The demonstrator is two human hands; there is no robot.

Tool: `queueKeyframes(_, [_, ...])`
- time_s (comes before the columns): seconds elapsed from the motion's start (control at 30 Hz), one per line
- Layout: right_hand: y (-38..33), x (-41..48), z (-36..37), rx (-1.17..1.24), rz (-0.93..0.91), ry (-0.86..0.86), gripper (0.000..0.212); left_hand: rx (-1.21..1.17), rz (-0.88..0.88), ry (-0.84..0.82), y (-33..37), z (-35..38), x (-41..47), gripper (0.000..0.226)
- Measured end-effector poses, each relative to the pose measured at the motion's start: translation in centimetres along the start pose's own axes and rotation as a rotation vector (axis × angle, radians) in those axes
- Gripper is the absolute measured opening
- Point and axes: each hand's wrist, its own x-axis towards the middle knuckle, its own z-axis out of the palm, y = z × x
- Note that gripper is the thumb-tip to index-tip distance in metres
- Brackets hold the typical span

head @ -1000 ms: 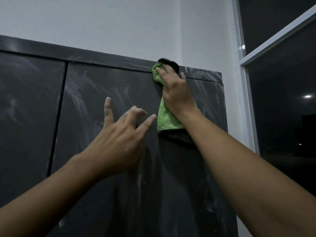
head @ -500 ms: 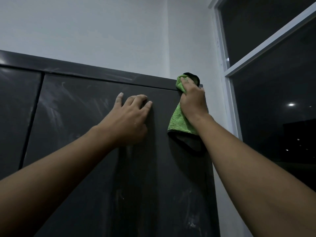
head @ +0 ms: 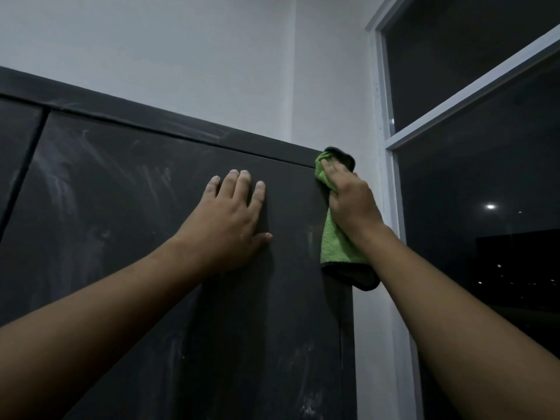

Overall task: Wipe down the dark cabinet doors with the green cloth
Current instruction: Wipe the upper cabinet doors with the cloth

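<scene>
Green cloth (head: 333, 244) sits at the top right corner of the dark cabinet door (head: 136, 207), gripped and pressed there by the right hand (head: 353, 201); left hand (head: 230, 219) lies flat on the door, fingers straight

The dark cabinet door (head: 145, 253) stands upright under a dark top rail (head: 157, 124), with a second door (head: 15, 153) beside it across a thin gap. Pale, chalky smears streak its left half and lower part; whether they are dust or wipe marks is hard to tell in the dim light. The left hand (head: 230, 219) lies flat on the door, fingers straight. At the upper right corner the right hand (head: 351, 204) grips the green cloth (head: 335, 245) against the door's edge, and the cloth's dark-hemmed end hangs below.
</scene>
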Motion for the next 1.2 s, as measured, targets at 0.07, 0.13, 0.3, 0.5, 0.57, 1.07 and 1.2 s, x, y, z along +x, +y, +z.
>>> queueKeyframes(0.07, [0.4,1.1,-0.3,0.082,0.114,0.033,0.065,0.006,0.005,0.004,-0.1,0.1,0.0,0.089])
queueKeyframes(0.13, [0.5,1.7,-0.4,0.132,0.173,0.051,0.065,-0.003,0.013,0.000,-0.3,0.0,-0.1,0.090])
queueKeyframes(0.3, [-0.1,-2.3,0.1,0.156,0.070,0.054,0.061,-0.066,0.022,0.038,-0.5,0.5,-0.5,0.090])
queueKeyframes(0.5, [0.3,-11.6,0.7,0.098,-0.253,-0.045,0.048,-0.124,0.015,0.089,-0.4,1.2,-0.4,0.086])
queueKeyframes(0.57, [0.4,-14.4,1.0,0.111,-0.376,-0.090,0.040,-0.126,0.010,0.129,-0.3,1.5,-0.4,0.084])
queueKeyframes(1.07, [0.0,-4.0,1.6,0.185,0.154,0.121,0.055,-0.091,0.018,0.155,-0.3,2.2,-0.3,0.092])
queueKeyframes(1.2, [-0.5,-5.8,2.0,0.205,0.144,0.144,0.058,-0.109,0.017,0.185,-0.1,2.5,-0.3,0.091])
